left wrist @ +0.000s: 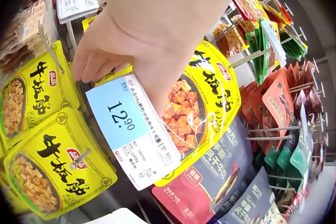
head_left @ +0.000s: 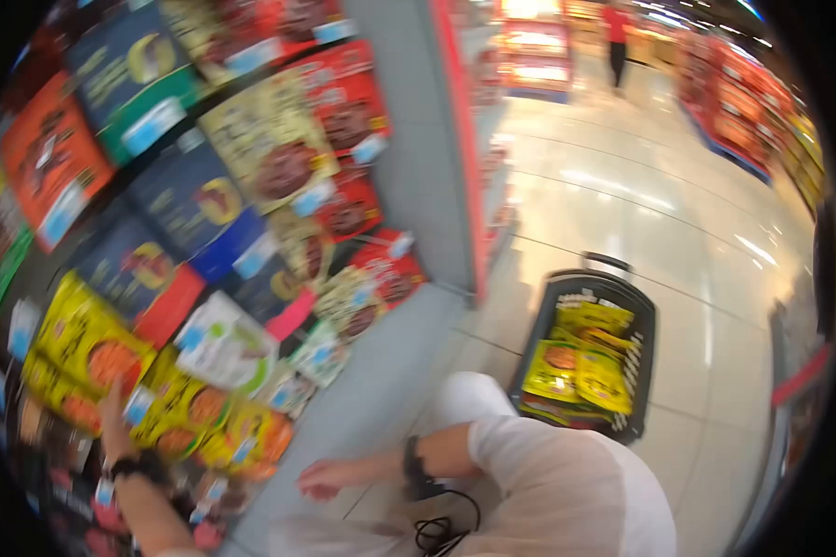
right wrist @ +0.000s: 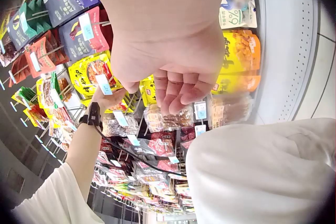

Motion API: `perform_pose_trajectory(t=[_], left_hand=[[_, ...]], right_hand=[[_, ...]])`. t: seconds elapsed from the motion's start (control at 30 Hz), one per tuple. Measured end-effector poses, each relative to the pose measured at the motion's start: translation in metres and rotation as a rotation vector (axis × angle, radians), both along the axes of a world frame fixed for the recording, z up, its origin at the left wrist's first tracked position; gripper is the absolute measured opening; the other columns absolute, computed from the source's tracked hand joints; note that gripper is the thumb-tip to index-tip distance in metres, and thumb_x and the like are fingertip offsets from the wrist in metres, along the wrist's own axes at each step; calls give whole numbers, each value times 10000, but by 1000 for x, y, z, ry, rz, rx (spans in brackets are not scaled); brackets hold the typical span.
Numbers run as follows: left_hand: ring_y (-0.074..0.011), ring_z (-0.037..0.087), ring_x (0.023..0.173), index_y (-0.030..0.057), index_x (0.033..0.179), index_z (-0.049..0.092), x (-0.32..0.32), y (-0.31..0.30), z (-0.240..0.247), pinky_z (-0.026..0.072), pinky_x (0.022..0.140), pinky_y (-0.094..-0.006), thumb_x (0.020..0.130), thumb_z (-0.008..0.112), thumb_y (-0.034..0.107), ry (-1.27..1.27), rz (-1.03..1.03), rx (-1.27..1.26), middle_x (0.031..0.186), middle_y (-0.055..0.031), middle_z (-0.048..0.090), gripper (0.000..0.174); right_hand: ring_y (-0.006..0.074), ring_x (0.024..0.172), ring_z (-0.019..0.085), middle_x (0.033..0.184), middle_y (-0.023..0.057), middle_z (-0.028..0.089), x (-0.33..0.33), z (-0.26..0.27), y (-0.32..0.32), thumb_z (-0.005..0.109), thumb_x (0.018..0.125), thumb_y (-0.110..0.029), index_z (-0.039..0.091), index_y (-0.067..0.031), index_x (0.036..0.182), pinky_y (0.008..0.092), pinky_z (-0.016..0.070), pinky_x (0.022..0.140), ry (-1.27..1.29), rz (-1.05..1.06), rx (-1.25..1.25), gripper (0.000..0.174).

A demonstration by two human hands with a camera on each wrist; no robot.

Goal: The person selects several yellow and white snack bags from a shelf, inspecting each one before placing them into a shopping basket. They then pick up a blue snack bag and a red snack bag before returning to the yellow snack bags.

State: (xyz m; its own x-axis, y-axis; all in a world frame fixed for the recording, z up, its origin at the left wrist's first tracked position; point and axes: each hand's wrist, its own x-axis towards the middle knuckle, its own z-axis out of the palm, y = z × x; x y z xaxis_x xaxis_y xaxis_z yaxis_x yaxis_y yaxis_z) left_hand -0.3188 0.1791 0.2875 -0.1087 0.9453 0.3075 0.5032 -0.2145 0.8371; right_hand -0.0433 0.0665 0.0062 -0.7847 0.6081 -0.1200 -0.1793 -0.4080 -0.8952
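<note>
My left hand [left wrist: 136, 50] is at a yellow snack packet [left wrist: 215, 85] hanging on the shelf rack, thumb lying along its front and fingers curled near its edge. A blue-and-white price tag [left wrist: 126, 124] hides part of the thumb and packet. In the head view the left hand [head_left: 114, 413] sits low on the rack, among several yellow packets [head_left: 88, 330]. The right hand [right wrist: 176, 71] hangs in front of the rack with its fingers loosely bent, holding nothing. Orange-and-yellow packets [right wrist: 239, 58] are behind it. Both wrists wear black straps.
On the tiled floor to the right stands a black shopping basket [head_left: 648, 362] containing several yellow packets [head_left: 557, 367]. Dark blue packets [head_left: 181, 200] and red packets [head_left: 348, 97] hang higher up. A grey shelf base [head_left: 372, 357] runs beneath the rack. Farther off, a person [head_left: 616, 42] is in the aisle.
</note>
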Motion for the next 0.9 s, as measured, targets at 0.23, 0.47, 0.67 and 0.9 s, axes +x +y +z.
perform_pose_trajectory(t=[0.23,0.47,0.67,0.9], left_hand=[[-265,589,807,-117,1074,534,-174,145,-23,460,689,-376,768,584,601,470,663,-17,988,-181,598,781],[-239,454,1152,-4,1360,322,-152,118,10,463,867,-345,850,600,414,-372,254,34,1336,-149,369,715],[-235,249,1323,63,1385,325,-120,103,19,460,936,-347,932,502,208,-535,57,251,1462,-124,154,507],[-346,355,1244,75,1372,351,-72,67,21,433,977,-381,937,486,154,999,697,274,1362,-183,347,463]], right_hand=[[97,551,548,663,9,592,5,11,0,480,898,-407,587,-94,839,234,430,491,-27,42,-24,336],[101,568,543,660,16,577,9,17,-2,463,900,-409,577,-81,830,242,433,516,-29,40,-3,354],[96,587,543,672,10,580,5,6,0,468,894,-429,585,-84,848,236,429,520,-24,82,-4,367],[88,600,545,706,4,593,6,7,1,465,899,-440,584,-90,854,226,424,526,-31,110,6,372]])
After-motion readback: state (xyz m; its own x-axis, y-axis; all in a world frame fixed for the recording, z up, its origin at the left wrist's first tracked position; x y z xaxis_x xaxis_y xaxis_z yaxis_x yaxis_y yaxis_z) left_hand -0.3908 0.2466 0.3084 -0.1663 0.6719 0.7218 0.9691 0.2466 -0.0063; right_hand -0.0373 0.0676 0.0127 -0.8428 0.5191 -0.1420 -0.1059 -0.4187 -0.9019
